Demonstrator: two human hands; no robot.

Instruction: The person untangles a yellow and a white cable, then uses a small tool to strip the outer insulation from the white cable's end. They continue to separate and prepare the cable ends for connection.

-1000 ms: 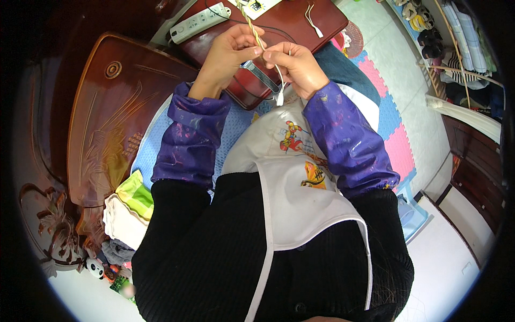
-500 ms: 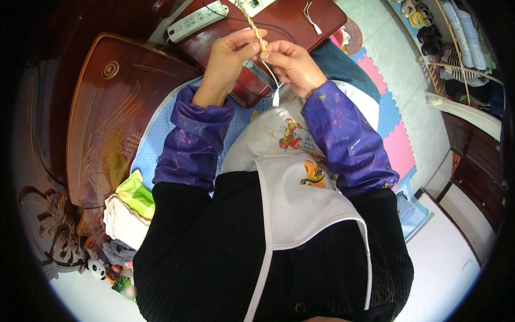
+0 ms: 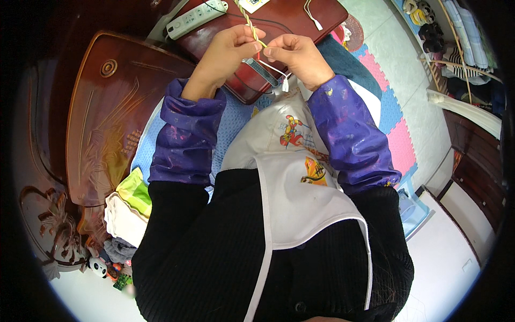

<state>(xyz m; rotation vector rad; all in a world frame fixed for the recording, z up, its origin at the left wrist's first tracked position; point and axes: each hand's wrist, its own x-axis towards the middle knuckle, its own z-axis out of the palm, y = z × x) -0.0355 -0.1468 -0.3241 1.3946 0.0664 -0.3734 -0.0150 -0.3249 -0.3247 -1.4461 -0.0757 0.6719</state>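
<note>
A twisted yellowish cord (image 3: 248,17) comes down from the upper edge to my fingers, over the reddish-brown table. My left hand (image 3: 232,51) pinches it between thumb and forefinger. Close beside it, my right hand (image 3: 296,56) pinches the lower end of the cord with thumb and index finger. Below the fingers hangs a thin white strand with a white tip (image 3: 285,83), and a bit of red shows by my left thumb. A dark flat strip-like object (image 3: 260,72) lies on the table edge beneath my hands.
A white power strip (image 3: 197,20) and another white cord with a tip (image 3: 317,24) lie on the reddish table (image 3: 332,12). At the left stands a carved wooden chair (image 3: 107,107). Pink and blue foam mats (image 3: 401,142) cover floor at the right, near a shoe rack (image 3: 429,32).
My hands have moved slightly apart, with the right shifting to the right. The white tip has swung up and right, and a bit of red now shows by the left thumb.
</note>
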